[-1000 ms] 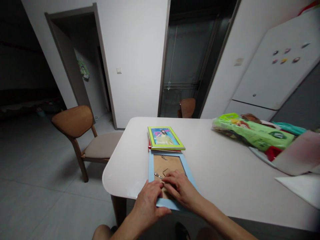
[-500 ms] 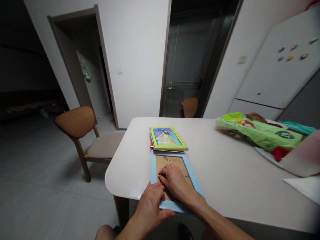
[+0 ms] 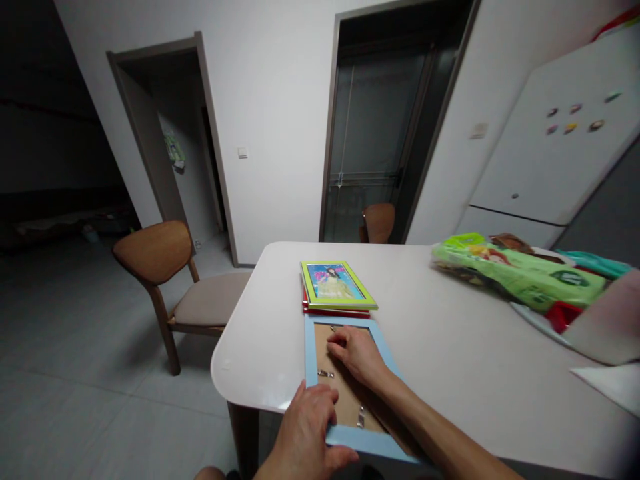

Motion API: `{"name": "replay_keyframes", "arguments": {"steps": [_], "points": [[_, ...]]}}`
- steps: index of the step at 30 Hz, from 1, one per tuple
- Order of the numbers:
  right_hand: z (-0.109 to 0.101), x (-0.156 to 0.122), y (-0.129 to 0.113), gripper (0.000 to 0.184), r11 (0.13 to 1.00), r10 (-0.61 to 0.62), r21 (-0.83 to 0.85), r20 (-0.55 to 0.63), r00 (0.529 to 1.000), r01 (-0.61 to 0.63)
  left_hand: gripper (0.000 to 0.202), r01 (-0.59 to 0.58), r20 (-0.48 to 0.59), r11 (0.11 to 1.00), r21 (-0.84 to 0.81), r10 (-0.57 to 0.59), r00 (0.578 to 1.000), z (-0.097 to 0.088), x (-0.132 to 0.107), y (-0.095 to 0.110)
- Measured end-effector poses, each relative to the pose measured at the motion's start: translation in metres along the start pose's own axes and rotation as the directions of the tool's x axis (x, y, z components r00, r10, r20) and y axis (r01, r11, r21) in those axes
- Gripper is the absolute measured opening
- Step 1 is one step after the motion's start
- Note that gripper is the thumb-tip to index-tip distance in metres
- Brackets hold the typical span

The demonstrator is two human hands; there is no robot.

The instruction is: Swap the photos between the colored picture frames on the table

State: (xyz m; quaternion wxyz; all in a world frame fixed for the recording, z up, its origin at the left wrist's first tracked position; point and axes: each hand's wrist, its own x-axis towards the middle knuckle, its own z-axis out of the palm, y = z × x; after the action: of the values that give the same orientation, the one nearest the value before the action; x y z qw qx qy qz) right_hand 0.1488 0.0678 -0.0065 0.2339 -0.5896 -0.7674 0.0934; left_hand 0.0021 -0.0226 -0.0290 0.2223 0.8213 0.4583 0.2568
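Observation:
A light blue picture frame (image 3: 311,353) lies face down at the table's near edge, its brown backing board (image 3: 345,393) showing. Small metal clips sit around the board, one left clip (image 3: 325,374) and one near clip (image 3: 361,417) in plain sight. My left hand (image 3: 310,423) grips the frame's near left corner, thumb along the near edge and fingers on the left side. Over the upper part of the board, my right hand (image 3: 359,353) has its fingers curled together just below the far clip (image 3: 333,329); whatever is between the fingertips is hidden.
Beyond the blue frame, a lime green picture frame (image 3: 367,298) rests on a red one (image 3: 340,313). A green plastic package (image 3: 530,270) and other items crowd the right of the white table (image 3: 450,373). A wooden chair (image 3: 155,250) stands at the left.
My right hand has moved from the left clip up toward the far end of the board. The left clip now points inward over the board. My left hand keeps its hold on the corner.

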Motion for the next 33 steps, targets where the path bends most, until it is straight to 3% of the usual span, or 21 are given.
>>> {"name": "replay_keyframes", "arguments": {"steps": [6,15,33], "points": [[0.003,0.017,0.023,0.02,0.986,0.135,-0.093,-0.06,0.989,-0.141,0.044,-0.008,0.044,1.0,0.009,0.007,0.999,0.005,-0.004,0.002],[0.008,0.026,0.027,0.018,0.962,0.231,-0.138,-0.049,0.972,-0.235,0.045,-0.001,0.056,1.0,0.022,0.0,0.998,0.004,-0.006,0.003],[0.009,0.031,0.026,0.011,0.974,0.216,-0.052,-0.106,0.971,-0.222,0.062,0.034,0.163,0.993,0.111,-0.052,0.985,-0.007,-0.001,0.013]]}}
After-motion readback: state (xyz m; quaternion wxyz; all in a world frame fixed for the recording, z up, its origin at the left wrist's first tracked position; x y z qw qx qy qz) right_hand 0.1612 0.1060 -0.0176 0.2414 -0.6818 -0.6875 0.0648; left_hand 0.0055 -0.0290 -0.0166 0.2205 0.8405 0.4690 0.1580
